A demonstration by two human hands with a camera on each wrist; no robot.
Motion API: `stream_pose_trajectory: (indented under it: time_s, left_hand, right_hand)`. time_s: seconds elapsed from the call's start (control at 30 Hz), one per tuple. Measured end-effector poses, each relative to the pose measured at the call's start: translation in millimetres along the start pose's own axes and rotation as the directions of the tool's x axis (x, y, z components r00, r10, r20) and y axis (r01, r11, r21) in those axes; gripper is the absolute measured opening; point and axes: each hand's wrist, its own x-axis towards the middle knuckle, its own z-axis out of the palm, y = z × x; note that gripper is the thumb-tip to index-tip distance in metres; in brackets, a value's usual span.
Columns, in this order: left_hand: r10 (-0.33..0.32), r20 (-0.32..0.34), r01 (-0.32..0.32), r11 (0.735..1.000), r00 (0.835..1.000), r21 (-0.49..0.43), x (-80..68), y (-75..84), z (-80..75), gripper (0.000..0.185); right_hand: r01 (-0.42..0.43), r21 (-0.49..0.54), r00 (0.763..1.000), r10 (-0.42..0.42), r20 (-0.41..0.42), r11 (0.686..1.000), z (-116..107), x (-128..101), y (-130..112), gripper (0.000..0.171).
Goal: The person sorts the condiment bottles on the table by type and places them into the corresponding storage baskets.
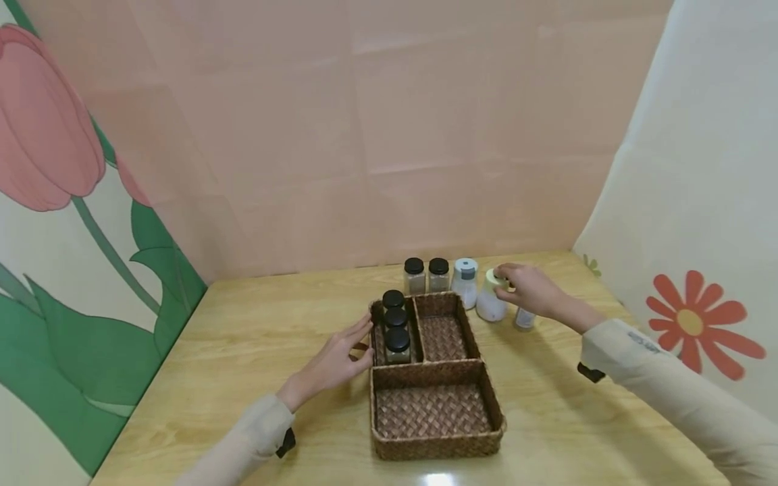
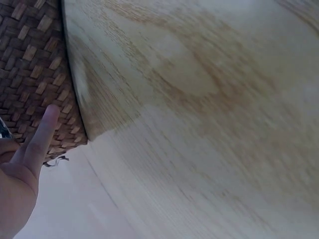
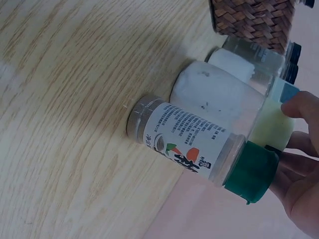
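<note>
Head view shows a wooden table (image 1: 243,351) with a woven basket (image 1: 434,445) of three compartments near its middle; the left hand (image 1: 340,361) lies with straight, relaxed fingers against the basket's left wall, holding nothing, beside the narrow compartment where three black-capped jars (image 1: 396,331) stand in a row; the left wrist view shows one straight finger (image 2: 42,134) laid on the stiff, coarse weave. Toward the far edge of the table, just right of the basket's far right corner, the right hand (image 1: 529,290) curls its fingers round the pale green cap of a white bottle (image 1: 489,304), which stands upright on the wood; in the right wrist view the white bottle (image 3: 219,94) is a smooth, rounded, milky body, probably plastic and light, likely slippery at the sides, so the cap or the narrower shoulder looks the surer place to take hold. Just beside it, touching or nearly so, stands a small clear shaker (image 3: 194,144) with a printed label and a dark green cap, hard and cylindrical, easy to knock over. Along the basket's far wall stand two more dark-lidded glass jars (image 1: 425,275) and a bottle with a grey-blue top (image 1: 465,280); glass here would be heavier and breakable. Pink panels and flower-painted boards enclose the table.
</note>
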Motion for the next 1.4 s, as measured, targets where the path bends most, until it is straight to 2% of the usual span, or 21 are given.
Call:
stream_pose_trajectory:
  time_s: [0.47,0.63,0.97,1.4]
  left_hand:
    - [-0.013,0.005,0.013,1.000,1.000,-0.002,-2.6,2.2,0.5,0.058]
    - [-0.013,0.006,0.013,1.000,1.000,-0.018,-3.8,2.0,1.2,0.058]
    - [0.014,0.010,-0.014,1.000,1.000,0.015,-1.0,2.2,-1.4,0.058]
    - [-0.007,0.021,0.007,1.000,1.000,0.012,-0.7,0.8,-2.9,0.057]
  right_hand:
    - [0.006,-0.023,1.000,-0.007,-0.028,1.000,2.2,0.4,-4.3,0.025]
    - [0.003,-0.029,1.000,-0.003,-0.004,1.000,2.6,0.7,-5.1,0.025]
    - [-0.040,-0.031,0.997,0.042,0.059,0.999,-3.1,1.3,-4.2,0.027]
    - [-0.078,0.024,0.993,0.075,0.092,0.997,-7.0,2.8,-2.5,0.036]
